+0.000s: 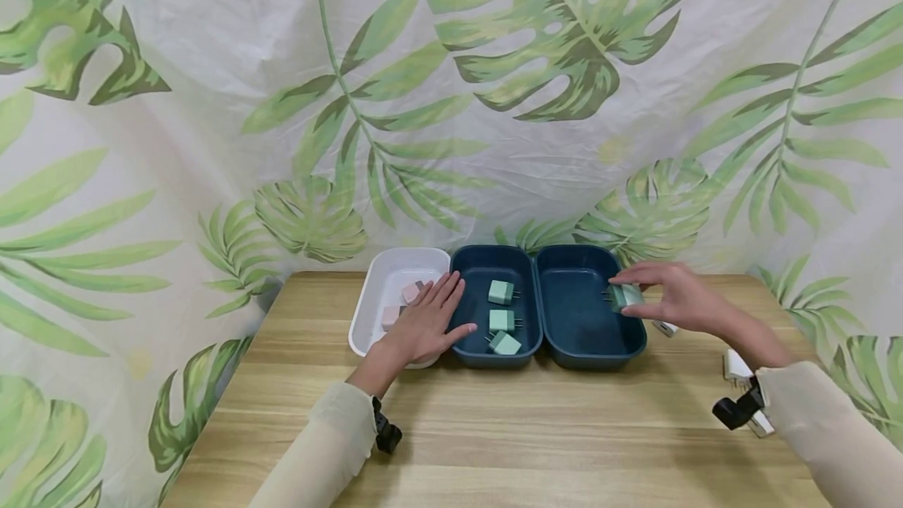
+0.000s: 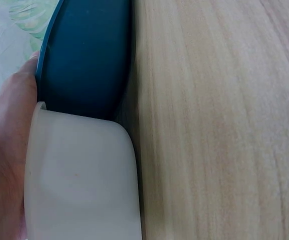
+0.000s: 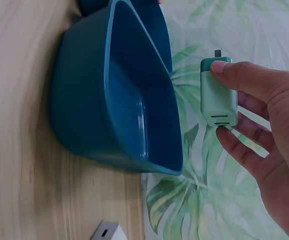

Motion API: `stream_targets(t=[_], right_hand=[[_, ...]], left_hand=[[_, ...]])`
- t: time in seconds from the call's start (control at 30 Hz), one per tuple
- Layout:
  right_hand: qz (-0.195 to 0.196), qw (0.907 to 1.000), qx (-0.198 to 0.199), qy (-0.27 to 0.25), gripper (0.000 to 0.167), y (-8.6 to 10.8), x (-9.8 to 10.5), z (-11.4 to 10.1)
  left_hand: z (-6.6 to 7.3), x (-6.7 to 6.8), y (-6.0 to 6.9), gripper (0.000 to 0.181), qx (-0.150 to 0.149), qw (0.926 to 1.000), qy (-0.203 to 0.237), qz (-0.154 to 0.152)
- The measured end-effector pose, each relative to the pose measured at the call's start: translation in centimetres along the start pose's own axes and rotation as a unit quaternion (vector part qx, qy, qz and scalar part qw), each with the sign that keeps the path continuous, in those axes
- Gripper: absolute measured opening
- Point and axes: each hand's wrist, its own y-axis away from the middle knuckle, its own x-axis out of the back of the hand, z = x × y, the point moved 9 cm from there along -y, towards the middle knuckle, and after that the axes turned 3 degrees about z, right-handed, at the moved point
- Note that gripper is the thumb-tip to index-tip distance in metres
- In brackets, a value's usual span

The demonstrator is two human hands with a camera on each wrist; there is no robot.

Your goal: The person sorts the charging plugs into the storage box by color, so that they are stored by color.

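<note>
My right hand [image 1: 673, 298] pinches a light green plug charger [image 3: 218, 95] between thumb and fingers, over the right rim of the right-hand dark blue bin [image 1: 578, 300]. Its metal prongs point left in the head view. My left hand [image 1: 426, 325] lies with straight fingers across the rims where the white bin [image 1: 363, 312] meets the middle dark blue bin [image 1: 476, 277]. Inside the middle bin are three green chargers [image 1: 502, 292]. Pink chargers [image 1: 391, 317] lie in the white bin, partly hidden by the left hand.
White chargers [image 1: 737, 367] lie on the wooden table [image 1: 536, 437] to the right, some partly behind the right forearm; another white charger [image 1: 665, 328] is beside the right-hand bin. Behind the bins hangs a leaf-patterned cloth [image 1: 395, 45].
</note>
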Motion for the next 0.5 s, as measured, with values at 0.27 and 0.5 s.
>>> stream_targets(t=[0.27,0.5], right_hand=[[0.002,0.9995,0.009,-0.031,0.045,-0.8,-1.0,-0.4],[-0.008,0.9995,0.005,-0.031,0.044,-1.5,-2.0,-0.8]], left_hand=[[0.0,0.0,0.0,0.091,0.004,1.0000,0.001,-0.004],[0.0,-0.1,0.0,0.091,0.005,1.0000,-0.001,-0.006]])
